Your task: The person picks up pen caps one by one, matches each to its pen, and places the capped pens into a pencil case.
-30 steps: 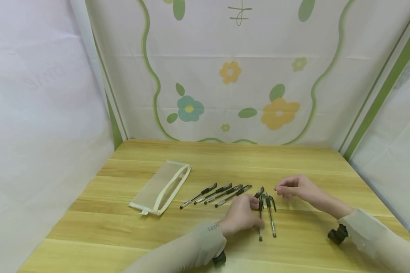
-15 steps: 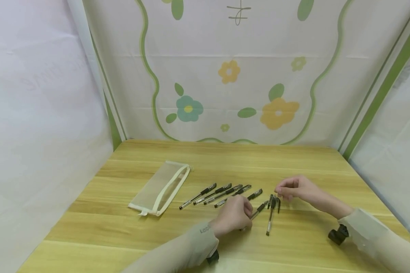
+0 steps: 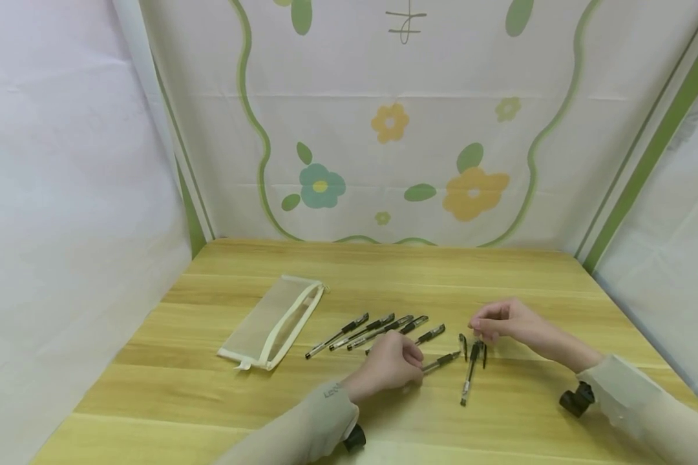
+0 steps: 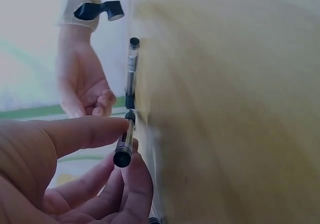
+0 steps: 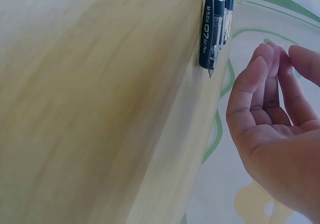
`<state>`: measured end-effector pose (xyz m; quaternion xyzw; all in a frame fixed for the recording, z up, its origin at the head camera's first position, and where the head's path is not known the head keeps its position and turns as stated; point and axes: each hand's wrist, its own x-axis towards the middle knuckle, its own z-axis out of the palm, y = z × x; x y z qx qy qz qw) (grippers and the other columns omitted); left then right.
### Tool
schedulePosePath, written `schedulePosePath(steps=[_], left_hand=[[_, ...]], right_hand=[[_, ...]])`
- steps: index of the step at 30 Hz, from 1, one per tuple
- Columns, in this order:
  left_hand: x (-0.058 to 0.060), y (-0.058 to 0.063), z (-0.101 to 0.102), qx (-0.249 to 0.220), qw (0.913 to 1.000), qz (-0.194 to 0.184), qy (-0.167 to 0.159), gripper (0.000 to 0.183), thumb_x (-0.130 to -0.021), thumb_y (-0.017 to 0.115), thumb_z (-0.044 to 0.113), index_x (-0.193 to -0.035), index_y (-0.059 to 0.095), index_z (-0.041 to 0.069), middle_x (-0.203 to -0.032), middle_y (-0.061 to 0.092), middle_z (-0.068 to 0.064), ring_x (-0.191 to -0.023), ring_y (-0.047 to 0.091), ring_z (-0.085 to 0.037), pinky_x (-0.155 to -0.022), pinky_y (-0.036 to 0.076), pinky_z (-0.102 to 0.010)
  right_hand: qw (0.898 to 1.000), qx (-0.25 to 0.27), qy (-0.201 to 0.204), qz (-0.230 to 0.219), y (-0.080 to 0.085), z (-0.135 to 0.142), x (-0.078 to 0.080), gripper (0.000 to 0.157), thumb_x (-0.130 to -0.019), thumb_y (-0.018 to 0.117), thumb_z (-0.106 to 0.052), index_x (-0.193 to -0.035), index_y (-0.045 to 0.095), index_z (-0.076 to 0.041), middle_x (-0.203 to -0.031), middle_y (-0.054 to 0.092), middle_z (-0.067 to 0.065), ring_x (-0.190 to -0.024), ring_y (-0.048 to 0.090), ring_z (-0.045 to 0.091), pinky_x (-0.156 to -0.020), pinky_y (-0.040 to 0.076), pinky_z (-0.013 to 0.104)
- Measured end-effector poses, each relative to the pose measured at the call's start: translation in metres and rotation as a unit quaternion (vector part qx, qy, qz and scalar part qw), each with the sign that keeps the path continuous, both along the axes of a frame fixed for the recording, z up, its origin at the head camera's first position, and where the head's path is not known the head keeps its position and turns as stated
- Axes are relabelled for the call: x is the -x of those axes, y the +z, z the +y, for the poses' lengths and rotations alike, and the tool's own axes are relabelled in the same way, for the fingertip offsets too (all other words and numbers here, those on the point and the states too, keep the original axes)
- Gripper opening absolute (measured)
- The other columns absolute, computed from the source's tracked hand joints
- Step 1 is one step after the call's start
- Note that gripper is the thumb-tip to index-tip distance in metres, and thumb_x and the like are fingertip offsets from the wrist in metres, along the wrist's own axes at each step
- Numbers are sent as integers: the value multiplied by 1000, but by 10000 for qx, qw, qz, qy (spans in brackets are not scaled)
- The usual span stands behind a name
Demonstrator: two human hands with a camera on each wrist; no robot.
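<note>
My left hand (image 3: 388, 363) pinches the clear barrel of an uncapped black gel pen (image 3: 440, 362) between thumb and fingers. In the left wrist view, the pen's black end plug (image 4: 122, 159) points towards the camera. To the right lies another uncapped gel pen (image 3: 470, 376), with a black pen cap (image 3: 463, 347) on its left and a second pen cap (image 3: 485, 355) on its right. Just beyond these, my right hand (image 3: 508, 323) hovers with loosely bent fingers and nothing in them; the right wrist view shows the same hand (image 5: 272, 119) apart from the pens.
Several capped gel pens (image 3: 378, 331) lie slanted side by side left of centre, partly behind my left hand. A beige mesh pencil case (image 3: 258, 323) with its zip gaping lies further left on the wooden table (image 3: 169, 381). A flower-printed cloth (image 3: 349, 116) hangs behind.
My left hand has moved left with the pen, turning it from lengthwise to a slant. The other uncapped pen and the caps have shifted slightly right. The right hand has barely moved.
</note>
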<state>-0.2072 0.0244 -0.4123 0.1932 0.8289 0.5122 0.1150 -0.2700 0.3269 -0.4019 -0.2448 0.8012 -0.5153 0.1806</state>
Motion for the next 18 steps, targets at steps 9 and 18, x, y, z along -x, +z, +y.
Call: schedulePosePath(steps=[9, 18], left_hand=[[3, 4, -12, -401, 9982, -441, -20, 18, -76, 79, -3, -94, 74, -1, -81, 69, 2, -71, 63, -8, -66, 53, -22], [10, 14, -22, -581, 9963, -641, -2, 11, -86, 75, 6, -97, 74, 6, -81, 67, 2, -74, 63, -14, -66, 53, -29]], right_hand=[[10000, 3, 62, -40, 3, 2, 4, 29, -100, 60, -16, -112, 64, 11, -92, 63, 33, -76, 61, 41, -69, 54, 46], [9961, -541, 507, 486, -1, 5, 22, 20, -92, 70, -10, -108, 69, 2, -96, 69, 20, -82, 66, 34, -69, 56, 43]])
